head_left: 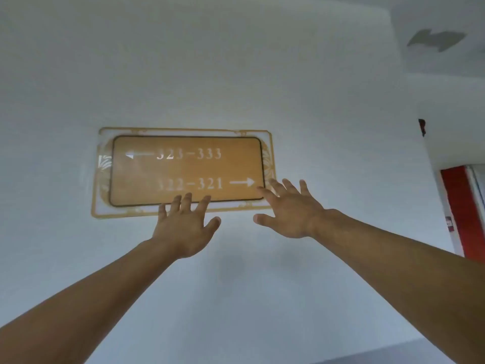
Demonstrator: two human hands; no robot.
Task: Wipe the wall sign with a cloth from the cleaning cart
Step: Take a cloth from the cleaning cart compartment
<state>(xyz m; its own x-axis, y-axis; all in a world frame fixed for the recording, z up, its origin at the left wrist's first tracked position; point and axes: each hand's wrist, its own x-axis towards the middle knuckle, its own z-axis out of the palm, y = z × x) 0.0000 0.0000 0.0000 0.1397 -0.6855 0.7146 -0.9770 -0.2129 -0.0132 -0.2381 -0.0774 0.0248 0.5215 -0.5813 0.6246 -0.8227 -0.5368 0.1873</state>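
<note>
Wall sign [186, 170] ahead; I see left hand [183, 229] and right hand [288, 214], each grip spread wide, empty, at its lower edge.

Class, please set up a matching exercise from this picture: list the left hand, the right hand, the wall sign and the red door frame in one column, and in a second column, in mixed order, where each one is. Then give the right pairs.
Column one
1. left hand
2. right hand
3. wall sign
4. red door frame

Column two
A. at the far right edge of the view
B. open, at the sign's lower right corner
C. on the white wall, above both hands
D. open, at the middle of the sign's bottom edge

Pairs: 1-D, 2-B, 3-C, 4-A
</note>
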